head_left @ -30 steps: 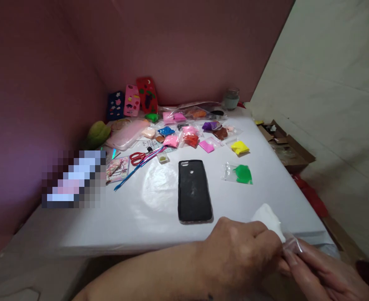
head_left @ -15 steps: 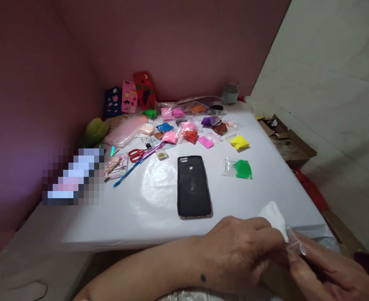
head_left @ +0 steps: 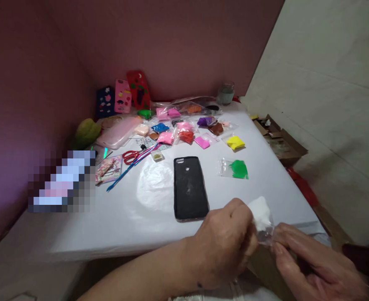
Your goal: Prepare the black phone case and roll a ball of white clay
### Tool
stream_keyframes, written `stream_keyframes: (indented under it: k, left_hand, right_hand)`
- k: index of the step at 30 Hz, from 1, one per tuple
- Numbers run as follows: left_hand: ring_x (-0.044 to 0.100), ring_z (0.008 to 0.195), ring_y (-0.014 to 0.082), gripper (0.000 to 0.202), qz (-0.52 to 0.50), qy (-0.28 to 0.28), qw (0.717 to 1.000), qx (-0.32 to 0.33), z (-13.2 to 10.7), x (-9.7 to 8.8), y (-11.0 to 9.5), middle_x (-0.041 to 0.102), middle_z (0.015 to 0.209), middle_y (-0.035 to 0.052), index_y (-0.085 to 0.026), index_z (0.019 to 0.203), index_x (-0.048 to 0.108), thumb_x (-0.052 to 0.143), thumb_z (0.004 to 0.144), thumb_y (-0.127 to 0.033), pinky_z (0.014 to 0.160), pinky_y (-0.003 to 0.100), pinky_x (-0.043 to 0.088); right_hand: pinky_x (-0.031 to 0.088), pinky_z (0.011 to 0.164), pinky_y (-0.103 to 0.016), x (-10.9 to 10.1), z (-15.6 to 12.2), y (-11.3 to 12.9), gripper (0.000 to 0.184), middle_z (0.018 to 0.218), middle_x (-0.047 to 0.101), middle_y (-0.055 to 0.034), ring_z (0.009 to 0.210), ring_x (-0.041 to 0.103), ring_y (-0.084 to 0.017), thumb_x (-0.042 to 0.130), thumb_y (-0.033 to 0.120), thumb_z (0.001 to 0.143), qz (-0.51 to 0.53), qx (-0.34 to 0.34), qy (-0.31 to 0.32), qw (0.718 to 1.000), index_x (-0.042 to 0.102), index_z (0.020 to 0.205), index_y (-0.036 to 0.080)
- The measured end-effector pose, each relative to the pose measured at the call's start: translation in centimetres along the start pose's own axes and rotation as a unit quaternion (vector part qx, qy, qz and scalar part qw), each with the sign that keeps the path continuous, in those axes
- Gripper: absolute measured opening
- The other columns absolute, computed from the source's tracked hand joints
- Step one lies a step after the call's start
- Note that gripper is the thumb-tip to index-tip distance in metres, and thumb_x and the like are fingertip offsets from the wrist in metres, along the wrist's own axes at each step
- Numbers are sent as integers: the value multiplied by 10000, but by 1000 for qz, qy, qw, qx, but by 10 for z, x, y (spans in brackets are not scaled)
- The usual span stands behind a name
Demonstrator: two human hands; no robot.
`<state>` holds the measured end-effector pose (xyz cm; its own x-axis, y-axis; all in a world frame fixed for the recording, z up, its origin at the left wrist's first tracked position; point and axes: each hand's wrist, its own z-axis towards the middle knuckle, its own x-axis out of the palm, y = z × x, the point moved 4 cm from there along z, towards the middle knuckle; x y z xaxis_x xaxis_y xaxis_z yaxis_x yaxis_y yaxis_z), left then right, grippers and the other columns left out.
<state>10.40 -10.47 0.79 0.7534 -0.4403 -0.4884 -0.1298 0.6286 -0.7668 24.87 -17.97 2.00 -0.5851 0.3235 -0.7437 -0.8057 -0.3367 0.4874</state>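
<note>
Between my two hands, at the table's front right, is a small clear bag of white clay (head_left: 261, 213). My left hand (head_left: 226, 240) is closed on the bag's left edge, the fingers curled in a fist. From the right, my right hand (head_left: 311, 261) pinches the clear plastic with thumb and forefinger. A black phone case (head_left: 189, 188) lies flat on the table just beyond my left hand, with dull smudges on its middle. Further back, to the right of the case, lies a clear bag of green clay (head_left: 239, 169).
Bags of coloured clay, among them a yellow one (head_left: 236, 143), spread across the table (head_left: 109, 225). Red-handled scissors (head_left: 130, 157) and thin tools (head_left: 131, 169) lie left. Decorated cases (head_left: 138, 90) lean at the back near a glass jar (head_left: 226, 93). A cardboard box (head_left: 281, 140) stands right.
My left hand has turned into a tighter fist and moved a little apart from the right. More of the bag's clear plastic shows between them. The view has shifted slightly.
</note>
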Motion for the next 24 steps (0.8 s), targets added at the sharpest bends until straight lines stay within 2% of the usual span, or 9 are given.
stream_keyframes:
  k: [2,4,5,7,9,11,14,18,24]
  left_hand:
    - [443,615,82,90,-34,-14,999,-21,0,-4,1,525,761,-8,-187,824,466,478,831,-97,540,198,364]
    - [441,607,73,83,-92,-14,993,-72,1,-7,4,518,739,-21,-181,819,489,500,837,-100,538,189,365]
    - [446,603,70,80,-122,-11,987,-103,1,-9,6,514,725,-28,-181,820,496,506,848,-106,538,188,369]
    - [458,592,67,72,-180,-12,972,-152,1,-10,9,504,708,-43,-187,834,494,515,870,-128,538,191,379]
    - [468,583,64,75,-229,-13,958,-172,2,-11,10,500,707,-54,-195,861,478,522,875,-136,539,194,383]
    - [471,593,63,92,-238,-13,956,-172,3,-13,10,506,716,-53,-194,840,481,518,863,-113,548,194,386]
    - [462,592,57,137,-183,-8,969,-164,5,-19,10,521,698,-47,-177,760,519,504,832,-62,554,182,384]
    - [506,609,66,114,-94,22,982,-163,7,-25,10,550,682,-42,-160,809,580,530,852,-67,563,172,406]
    - [565,651,72,147,41,13,998,-49,8,-28,4,630,821,15,-108,981,649,571,872,-48,628,176,467]
  right_hand:
    - [551,767,-278,-3,2,1,144,889,622,-40,838,651,-176,562,110,867,0,2,-51,999,571,950,228]
    - [507,966,-378,-4,6,2,410,1220,576,-124,1135,582,-255,621,178,852,-28,-17,-74,997,528,1251,194]
    - [463,1050,-435,-1,9,1,584,1384,491,-162,1277,498,-300,639,227,852,-44,-18,-46,998,433,1395,169]
    - [416,1109,-502,7,14,-3,807,1488,404,-190,1383,395,-339,661,318,847,-46,-27,3,999,265,1525,130]
    - [411,1111,-530,14,18,-4,745,1391,507,-168,1346,442,-322,637,284,866,-35,-59,20,997,290,1511,150]
    - [481,1038,-481,20,20,-7,636,1283,574,-144,1229,541,-281,596,195,874,-14,-65,21,998,358,1463,169]
    - [538,895,-406,24,22,-9,547,1176,605,-129,1070,594,-248,621,150,858,13,-57,13,998,442,1374,164]
    - [527,836,-421,23,23,-5,504,1100,612,-129,984,587,-248,649,142,874,1,-68,-1,998,471,1347,141]
    - [510,818,-394,23,23,-2,583,1054,586,-126,970,559,-232,557,45,899,-2,-70,21,997,394,1455,109]
